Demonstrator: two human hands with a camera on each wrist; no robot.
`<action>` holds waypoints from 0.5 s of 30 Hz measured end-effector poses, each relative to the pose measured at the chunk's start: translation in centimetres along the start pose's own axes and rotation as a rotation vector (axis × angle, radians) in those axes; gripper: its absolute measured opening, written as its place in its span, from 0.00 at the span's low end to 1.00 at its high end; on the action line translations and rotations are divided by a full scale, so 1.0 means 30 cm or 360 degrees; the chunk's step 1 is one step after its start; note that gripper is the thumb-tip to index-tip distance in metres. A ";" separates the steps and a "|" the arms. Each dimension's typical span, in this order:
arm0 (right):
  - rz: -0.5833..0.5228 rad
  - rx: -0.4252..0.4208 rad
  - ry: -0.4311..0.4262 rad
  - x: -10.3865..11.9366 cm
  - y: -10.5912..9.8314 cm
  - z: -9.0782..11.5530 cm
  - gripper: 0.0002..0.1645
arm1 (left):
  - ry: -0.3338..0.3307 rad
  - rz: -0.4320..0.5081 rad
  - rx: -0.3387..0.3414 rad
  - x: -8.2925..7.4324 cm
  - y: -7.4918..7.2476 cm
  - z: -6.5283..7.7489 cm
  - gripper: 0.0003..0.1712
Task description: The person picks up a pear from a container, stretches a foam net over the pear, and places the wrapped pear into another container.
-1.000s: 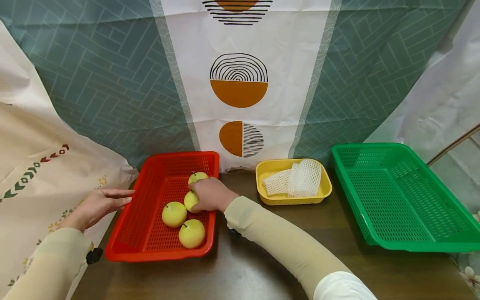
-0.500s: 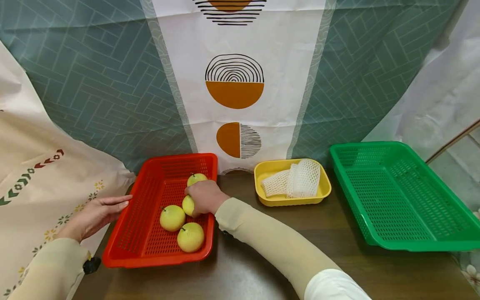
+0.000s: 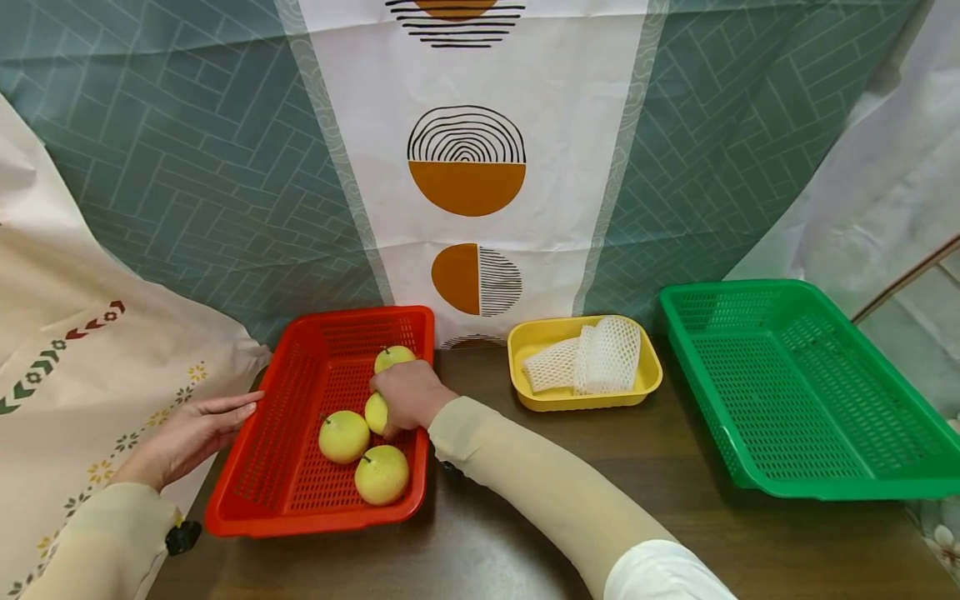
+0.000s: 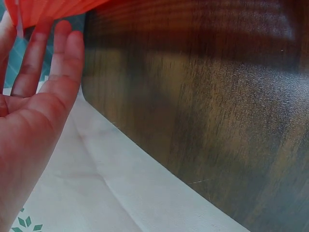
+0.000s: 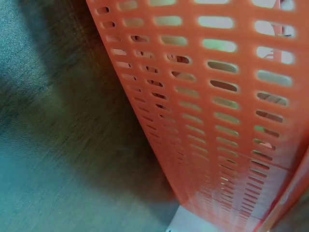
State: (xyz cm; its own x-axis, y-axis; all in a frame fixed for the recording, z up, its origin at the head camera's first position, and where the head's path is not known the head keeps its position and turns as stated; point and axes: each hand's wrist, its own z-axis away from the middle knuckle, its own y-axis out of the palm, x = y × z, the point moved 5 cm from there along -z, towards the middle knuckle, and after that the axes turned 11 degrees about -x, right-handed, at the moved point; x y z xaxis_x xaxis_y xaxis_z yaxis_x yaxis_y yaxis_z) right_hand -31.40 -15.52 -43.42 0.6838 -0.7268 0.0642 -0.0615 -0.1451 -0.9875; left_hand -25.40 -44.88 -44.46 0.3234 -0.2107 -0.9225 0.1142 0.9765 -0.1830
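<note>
In the head view my right hand (image 3: pixel 411 395) reaches into the red basket (image 3: pixel 258 527) and grips a round yellow pear (image 3: pixel 374 411), partly hidden by the hand. Behind it lies another pear (image 3: pixel 393 357); a third pear (image 3: pixel 344 437) sits to the left, and one more pear (image 3: pixel 382 475) is nearest the front. My left hand (image 3: pixel 187 435) has its fingers extended, fingertips at the basket's left rim. The left wrist view shows this hand (image 4: pixel 41 113) palm-up under the red edge. In the right wrist view the slotted basket wall (image 5: pixel 227 104) hides the right hand.
A small yellow tray (image 3: pixel 581 403) with white foam net sleeves (image 3: pixel 611 357) stands right of the red basket. Farther right is a large green basket (image 3: pixel 780 400). All stand on a dark wooden table (image 3: pixel 510 517), with a patterned curtain (image 3: pixel 225 150) close behind.
My right hand has closed further around the middle pear, covering more of it. The head view has shifted slightly. The left hand stays at the red rim.
</note>
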 end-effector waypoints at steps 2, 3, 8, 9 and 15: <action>-0.0040 -0.0017 -0.0003 -0.003 0.000 0.001 0.35 | 0.0001 -0.0030 0.0002 0.003 -0.001 0.000 0.28; -0.0064 -0.0028 -0.0003 -0.004 -0.001 0.001 0.34 | 0.0002 -0.0046 0.0002 0.004 -0.001 0.001 0.29; -0.0245 -0.0103 -0.0009 -0.012 -0.011 0.000 0.37 | -0.0003 -0.0053 0.0003 0.005 0.001 0.004 0.28; -0.0284 -0.0119 -0.0017 -0.014 -0.015 0.000 0.38 | -0.0002 -0.0039 0.0006 0.004 0.002 0.005 0.28; -0.0563 -0.0235 -0.0054 -0.033 -0.052 0.004 0.41 | 0.0023 0.0020 0.0020 0.000 0.006 0.003 0.27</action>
State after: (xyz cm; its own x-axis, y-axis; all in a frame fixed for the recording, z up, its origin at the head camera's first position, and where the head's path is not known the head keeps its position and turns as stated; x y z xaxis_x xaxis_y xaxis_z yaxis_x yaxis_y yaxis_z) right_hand -31.90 -14.49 -41.95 0.7048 -0.5924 0.3902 0.0802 -0.4800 -0.8736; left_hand -25.29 -44.69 -44.45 0.3111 -0.1974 -0.9297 0.1218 0.9784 -0.1670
